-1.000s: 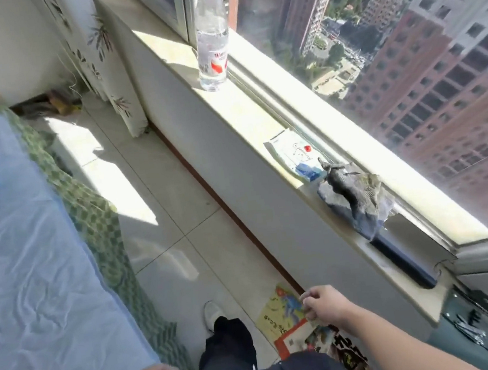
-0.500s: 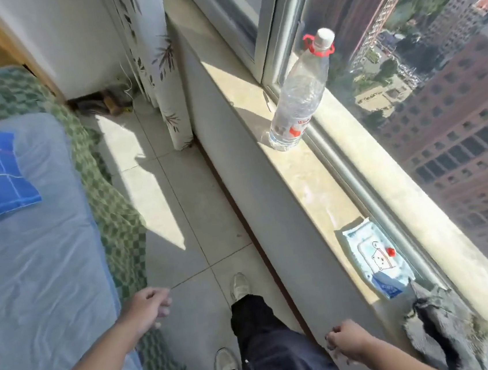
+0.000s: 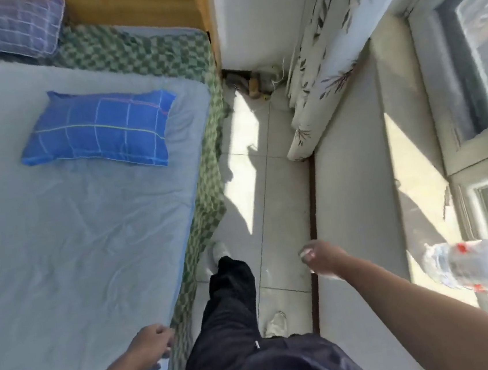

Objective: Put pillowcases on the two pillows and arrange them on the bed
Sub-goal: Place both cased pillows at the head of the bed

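Your left hand (image 3: 152,343) hangs loosely curled, holding nothing, over the bed (image 3: 76,232) edge. Your right hand (image 3: 319,256) is loosely curled and bare, off the bed's window side. The blue pillow (image 3: 101,129) lies on the bed; the grey pillow (image 3: 3,27) sits at its head.

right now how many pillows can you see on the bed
2: a bright blue checked pillow lying on the grey sheet, and a paler checked pillow at the headboard, cut off by the frame edge.
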